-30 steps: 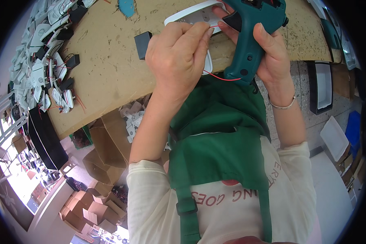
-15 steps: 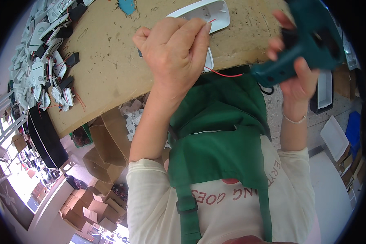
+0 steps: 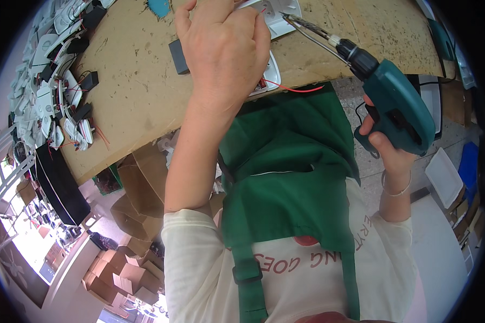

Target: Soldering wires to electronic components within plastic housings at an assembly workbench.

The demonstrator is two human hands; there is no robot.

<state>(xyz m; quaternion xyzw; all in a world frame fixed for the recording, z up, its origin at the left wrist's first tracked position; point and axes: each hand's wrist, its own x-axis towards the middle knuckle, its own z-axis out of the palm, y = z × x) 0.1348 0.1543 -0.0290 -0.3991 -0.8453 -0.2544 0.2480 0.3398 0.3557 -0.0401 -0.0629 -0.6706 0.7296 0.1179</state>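
Observation:
My left hand presses down on a white plastic housing at the near edge of the brown workbench. A red wire trails out from under a second white part beneath my palm. My right hand grips a teal electric screwdriver by its handle. Its long bit slants up and left, with the tip touching the white housing just beside my left fingers.
Several white parts with black modules and wires are lined up along the bench's left side. A black block lies by my left wrist. Cardboard boxes sit on the floor at lower left. White trays stand at the right.
My right hand swung the screwdriver out to the right, then turned it so its bit now points onto the white housing. My left hand stayed pressed on the part.

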